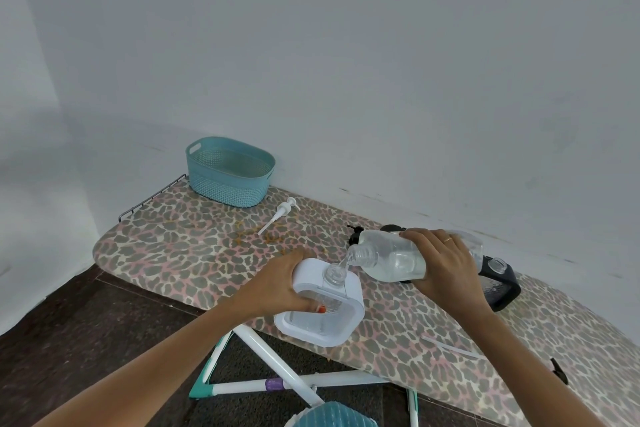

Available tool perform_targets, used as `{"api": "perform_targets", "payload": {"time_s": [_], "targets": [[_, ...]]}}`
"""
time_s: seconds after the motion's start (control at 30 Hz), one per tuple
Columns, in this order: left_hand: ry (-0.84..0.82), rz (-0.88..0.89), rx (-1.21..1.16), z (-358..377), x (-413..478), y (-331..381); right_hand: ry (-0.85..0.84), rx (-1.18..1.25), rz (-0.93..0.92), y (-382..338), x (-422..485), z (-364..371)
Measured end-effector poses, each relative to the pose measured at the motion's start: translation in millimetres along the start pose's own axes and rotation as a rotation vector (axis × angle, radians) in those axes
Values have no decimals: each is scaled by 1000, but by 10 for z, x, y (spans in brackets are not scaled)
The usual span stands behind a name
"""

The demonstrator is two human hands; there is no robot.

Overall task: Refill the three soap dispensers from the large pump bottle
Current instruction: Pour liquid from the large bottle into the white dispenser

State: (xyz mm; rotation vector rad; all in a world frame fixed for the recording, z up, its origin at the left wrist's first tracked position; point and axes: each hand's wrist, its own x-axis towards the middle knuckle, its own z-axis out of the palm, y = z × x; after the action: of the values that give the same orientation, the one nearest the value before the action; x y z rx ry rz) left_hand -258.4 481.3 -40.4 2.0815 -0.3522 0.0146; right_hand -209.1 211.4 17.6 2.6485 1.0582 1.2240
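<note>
leopard-print board [194, 253] is carrying the dispenser [308, 274] at its near edge, left hand [280, 284] gripping its side. right hand [440, 260] is clutching the tilted bottle [391, 256], pouring into the dispenser's neck. pump [278, 215] is lying near the basket [228, 177].

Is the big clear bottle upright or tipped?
Tipped. The right hand holds the bottle sideways, mouth above the white dispenser, liquid streaming out.

A large clear bottle [391, 258], its pump removed, lies tipped almost flat in the curled fingers of the right hand [440, 260]. Its open neck pours a thin clear stream into the uncapped white square dispenser [306, 270], tilted in the left hand [277, 284]. A dark dispenser [509, 291], uncapped, stands just beyond the right fingers. The white pump [278, 215] lies well beyond the left fingers.
</note>
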Motion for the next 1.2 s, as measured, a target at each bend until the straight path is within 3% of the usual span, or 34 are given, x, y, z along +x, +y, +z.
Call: {"api": "perform_targets", "payload": {"time_s": [1.2], "targets": [[28, -27, 51, 34, 10, -3, 16, 15, -16, 62, 57, -85]]}}
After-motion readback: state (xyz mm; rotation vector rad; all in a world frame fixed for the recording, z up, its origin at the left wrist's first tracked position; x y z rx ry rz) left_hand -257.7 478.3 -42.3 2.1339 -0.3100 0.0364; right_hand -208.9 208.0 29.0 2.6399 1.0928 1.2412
